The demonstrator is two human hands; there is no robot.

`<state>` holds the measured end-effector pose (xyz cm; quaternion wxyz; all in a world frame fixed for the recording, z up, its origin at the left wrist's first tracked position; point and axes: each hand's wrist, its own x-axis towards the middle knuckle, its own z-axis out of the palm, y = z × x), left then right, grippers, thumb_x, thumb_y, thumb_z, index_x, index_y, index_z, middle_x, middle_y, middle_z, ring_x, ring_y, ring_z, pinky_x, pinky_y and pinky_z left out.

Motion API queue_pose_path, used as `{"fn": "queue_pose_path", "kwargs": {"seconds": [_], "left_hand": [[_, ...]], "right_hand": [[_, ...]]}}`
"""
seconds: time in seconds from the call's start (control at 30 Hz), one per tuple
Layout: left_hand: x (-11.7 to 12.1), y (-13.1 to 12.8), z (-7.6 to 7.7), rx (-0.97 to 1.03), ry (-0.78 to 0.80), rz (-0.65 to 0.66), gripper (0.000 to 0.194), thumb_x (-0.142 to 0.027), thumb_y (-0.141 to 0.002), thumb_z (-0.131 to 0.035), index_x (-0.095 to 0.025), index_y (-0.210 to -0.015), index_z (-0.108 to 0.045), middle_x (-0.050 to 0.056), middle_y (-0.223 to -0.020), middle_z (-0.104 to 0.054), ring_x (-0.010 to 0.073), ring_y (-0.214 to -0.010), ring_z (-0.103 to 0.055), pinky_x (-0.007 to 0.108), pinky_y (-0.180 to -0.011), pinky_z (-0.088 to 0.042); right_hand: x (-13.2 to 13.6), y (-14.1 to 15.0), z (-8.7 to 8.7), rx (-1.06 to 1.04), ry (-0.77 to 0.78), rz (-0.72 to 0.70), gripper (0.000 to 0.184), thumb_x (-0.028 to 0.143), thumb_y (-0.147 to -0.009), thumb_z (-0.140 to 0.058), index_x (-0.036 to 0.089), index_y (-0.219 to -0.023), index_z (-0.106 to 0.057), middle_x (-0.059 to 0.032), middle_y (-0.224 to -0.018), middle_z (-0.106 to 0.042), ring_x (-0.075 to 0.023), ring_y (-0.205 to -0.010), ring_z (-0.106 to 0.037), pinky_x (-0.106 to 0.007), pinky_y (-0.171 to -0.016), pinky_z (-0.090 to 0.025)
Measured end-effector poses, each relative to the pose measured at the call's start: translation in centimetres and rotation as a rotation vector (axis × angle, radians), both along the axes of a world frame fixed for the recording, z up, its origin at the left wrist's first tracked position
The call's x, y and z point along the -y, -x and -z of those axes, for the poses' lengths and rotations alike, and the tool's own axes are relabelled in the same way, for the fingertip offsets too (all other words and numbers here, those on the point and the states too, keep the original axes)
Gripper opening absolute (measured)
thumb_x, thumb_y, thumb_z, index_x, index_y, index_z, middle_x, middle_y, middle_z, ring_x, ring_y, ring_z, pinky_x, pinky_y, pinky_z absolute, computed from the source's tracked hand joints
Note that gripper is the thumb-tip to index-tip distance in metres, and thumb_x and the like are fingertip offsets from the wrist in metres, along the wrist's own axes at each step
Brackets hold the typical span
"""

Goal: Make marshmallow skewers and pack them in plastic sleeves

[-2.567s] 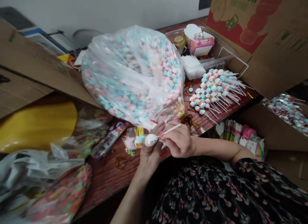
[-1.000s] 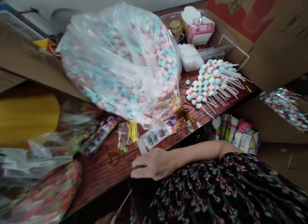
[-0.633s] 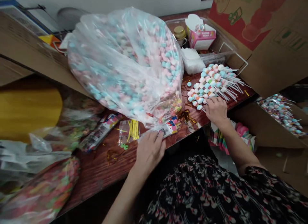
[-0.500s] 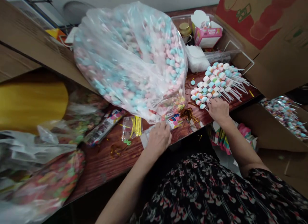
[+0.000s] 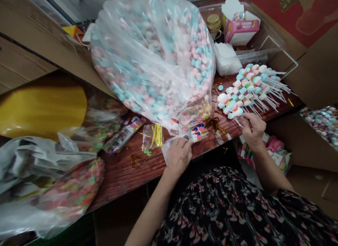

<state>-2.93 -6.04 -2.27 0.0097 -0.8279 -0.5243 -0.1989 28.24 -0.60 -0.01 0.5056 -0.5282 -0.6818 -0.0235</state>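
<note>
My left hand (image 5: 179, 155) rests at the table's front edge with fingers curled on a clear printed wrapper bag (image 5: 188, 136). My right hand (image 5: 252, 128) is closed on the white stick of a marshmallow skewer (image 5: 232, 112) at the near edge of a pile of pastel marshmallow skewers (image 5: 250, 87). A big clear bag of pink, blue and white marshmallows (image 5: 155, 55) lies between and behind both hands on the wooden table (image 5: 124, 172).
Gold twist ties (image 5: 157, 135) in a small packet lie left of my left hand. Bags of colourful candy (image 5: 71, 189) sit at the left. Cardboard boxes (image 5: 311, 38) flank the table; a pink box (image 5: 239, 25) and jar (image 5: 213, 23) stand behind. A box of wrapped skewers (image 5: 320, 121) sits right.
The wrapped skewer that I held before is gone from my hands. My left hand came to the wrapper bags, and my right hand reached to the skewer pile and closed on one stick.
</note>
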Motion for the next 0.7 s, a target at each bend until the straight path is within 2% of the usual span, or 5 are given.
{"fn": "queue_pose_path", "kwargs": {"seconds": [0.17,0.27,0.47,0.57,0.7], "left_hand": [[-0.6,-0.5,-0.8,0.028,0.111,-0.186,0.018,-0.021,-0.09,-0.056,-0.022,-0.096,-0.072,0.007,-0.094,-0.067,0.024,-0.088,-0.054,0.034,-0.074,-0.045],[-0.7,-0.5,-0.9,0.025,0.121,-0.185,0.016,-0.02,-0.09,-0.055,-0.02,-0.09,-0.071,0.009,-0.094,-0.066,0.0248,-0.089,-0.053,0.036,-0.078,-0.045],[0.2,-0.9,-0.8,-0.095,0.082,-0.157,0.023,-0.016,-0.087,-0.055,-0.016,-0.106,-0.068,0.013,-0.107,-0.065,0.0287,-0.095,-0.053,0.04,-0.081,-0.044],[-0.2,-0.5,-0.4,0.015,0.06,-0.165,0.018,-0.01,-0.084,-0.056,-0.018,-0.091,-0.07,0.011,-0.098,-0.068,0.0265,-0.09,-0.054,0.038,-0.077,-0.045],[-1.1,0.6,0.2,0.356,0.047,-0.177,0.015,-0.017,-0.086,-0.06,-0.019,-0.074,-0.068,0.005,-0.078,-0.067,0.0205,-0.076,-0.057,0.035,-0.071,-0.047]], "right_hand": [[1.4,1.1,-0.5,-0.01,0.015,-0.196,0.014,0.015,-0.086,-0.062,0.02,-0.096,-0.069,-0.0033,-0.081,-0.072,-0.0149,-0.069,-0.066,-0.027,-0.065,-0.053],[1.9,1.9,-0.6,-0.027,0.049,-0.279,0.016,0.013,-0.085,-0.062,0.021,-0.097,-0.069,-0.0027,-0.081,-0.072,-0.0141,-0.069,-0.066,-0.026,-0.066,-0.053],[2.4,2.6,-0.6,-0.077,0.172,-0.392,0.013,0.014,-0.088,-0.06,0.02,-0.094,-0.07,-0.0018,-0.073,-0.068,-0.0125,-0.064,-0.063,-0.025,-0.062,-0.05],[2.6,2.6,-0.4,-0.092,0.199,-0.4,0.013,0.014,-0.088,-0.06,0.02,-0.095,-0.07,-0.0026,-0.074,-0.068,-0.0126,-0.064,-0.062,-0.025,-0.062,-0.05],[2.8,2.6,-0.2,-0.079,0.206,-0.404,0.014,0.015,-0.087,-0.06,0.02,-0.095,-0.07,-0.0037,-0.075,-0.069,-0.0135,-0.065,-0.062,-0.027,-0.062,-0.05]]}}
